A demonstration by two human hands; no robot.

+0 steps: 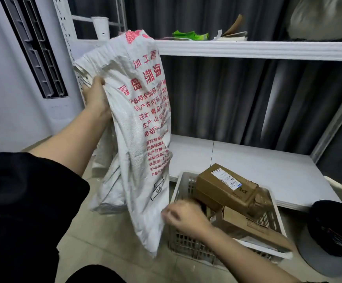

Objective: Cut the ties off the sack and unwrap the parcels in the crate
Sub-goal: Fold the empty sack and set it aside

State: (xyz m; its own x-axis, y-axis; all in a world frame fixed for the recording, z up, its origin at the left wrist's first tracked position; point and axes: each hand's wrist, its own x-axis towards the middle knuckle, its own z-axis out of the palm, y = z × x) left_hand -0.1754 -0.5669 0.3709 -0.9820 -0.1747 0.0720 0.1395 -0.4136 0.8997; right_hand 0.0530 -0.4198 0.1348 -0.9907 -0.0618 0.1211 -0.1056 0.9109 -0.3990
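A white woven sack with red print hangs limp in the air left of centre. My left hand grips its upper left edge and holds it up. My right hand pinches the sack's lower right edge, just over the near left corner of the crate. The grey slatted crate sits on the floor at lower right. Inside it lie brown cardboard parcels: a large one with a white label on top, and a flatter one in front. No ties show on the sack.
A white metal shelf rack stands behind, its low shelf right behind the crate and its upper shelf holding a green packet and a book. A dark bin stands at far right. Dark curtains hang at the back. More white sacking lies on the floor.
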